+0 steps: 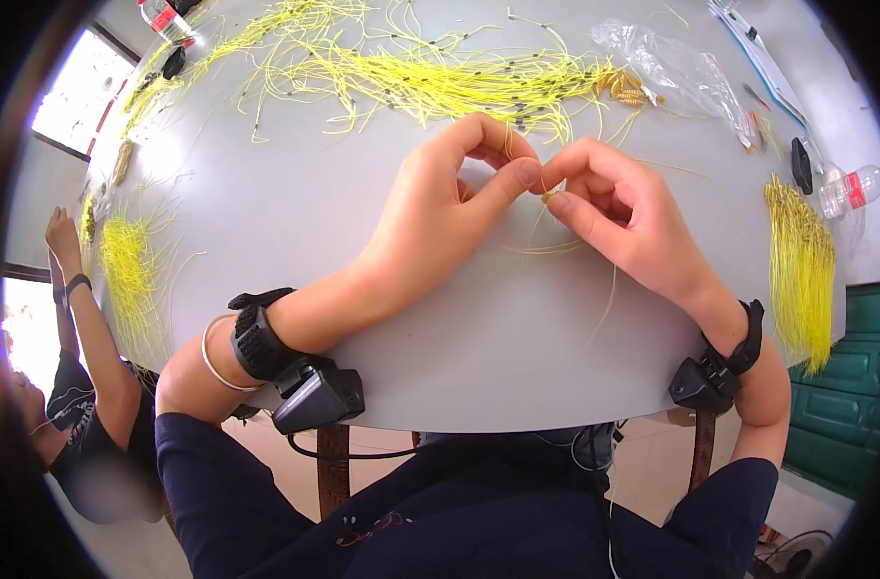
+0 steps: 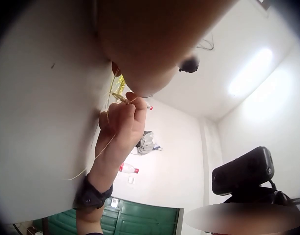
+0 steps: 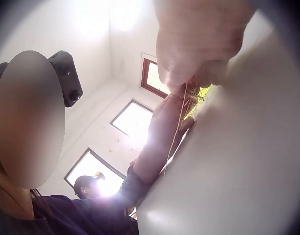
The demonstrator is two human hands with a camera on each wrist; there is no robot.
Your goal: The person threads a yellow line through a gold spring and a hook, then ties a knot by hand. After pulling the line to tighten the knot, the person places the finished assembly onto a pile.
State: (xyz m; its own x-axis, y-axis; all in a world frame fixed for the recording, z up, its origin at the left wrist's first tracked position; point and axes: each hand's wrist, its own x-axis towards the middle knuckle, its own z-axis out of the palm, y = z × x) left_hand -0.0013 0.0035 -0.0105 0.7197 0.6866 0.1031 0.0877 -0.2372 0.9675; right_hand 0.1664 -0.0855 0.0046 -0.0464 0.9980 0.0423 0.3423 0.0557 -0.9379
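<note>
Over the table, my left hand (image 1: 438, 198) pinches a thin pale-yellow line between thumb and index finger. Close beside it, my right hand (image 1: 628, 212) pinches the same work with thumb and forefinger, the fingertips of both hands nearly meeting. A small gold-coloured wire coil (image 2: 119, 97) shows at the right hand's fingers in the left wrist view. From the fingers a loose loop of line (image 1: 546, 252) and a trailing end hang down. The right wrist view shows strands of line (image 3: 175, 134) below the hands; the fingers partly hide the join.
A heap of yellow lines with dark beads (image 1: 440, 82) lies across the far side, with gold coils (image 1: 625, 89) at its right end and a clear plastic bag (image 1: 667, 72) beyond. Yellow bundles (image 1: 802, 275) hang at the right edge, near a bottle (image 1: 853, 190). Another person sits at left.
</note>
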